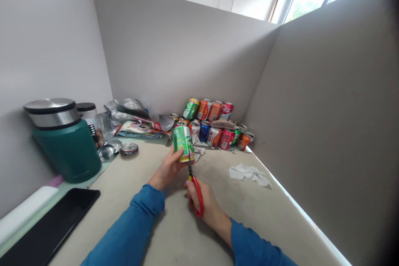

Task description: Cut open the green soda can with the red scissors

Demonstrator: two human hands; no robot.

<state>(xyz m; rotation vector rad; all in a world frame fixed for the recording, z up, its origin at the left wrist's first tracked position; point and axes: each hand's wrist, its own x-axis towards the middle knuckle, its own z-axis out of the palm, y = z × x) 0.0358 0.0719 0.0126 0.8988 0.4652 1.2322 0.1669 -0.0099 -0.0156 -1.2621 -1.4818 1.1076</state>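
My left hand [168, 168] grips a green and yellow drink can [182, 141] from its left side and underneath, holding it above the table. In my right hand [206, 201] is a pair of scissors [197, 196] with red handles and dark blades. The blades point up and meet the lower part of the can; whether they have cut into the metal I cannot tell. My right fingers are wrapped around the handles. Behind the can, several drink cans [214, 136] stand stacked in rows against the back partition.
At the left are a teal jar with a steel lid [67, 149], a black tablet-like slab [51, 226] and round can ends [129, 149]. Cut metal sheets and packets [140, 129] lie at the back left. A crumpled white tissue [250, 174] rests at the right, beside the partition [327, 124].
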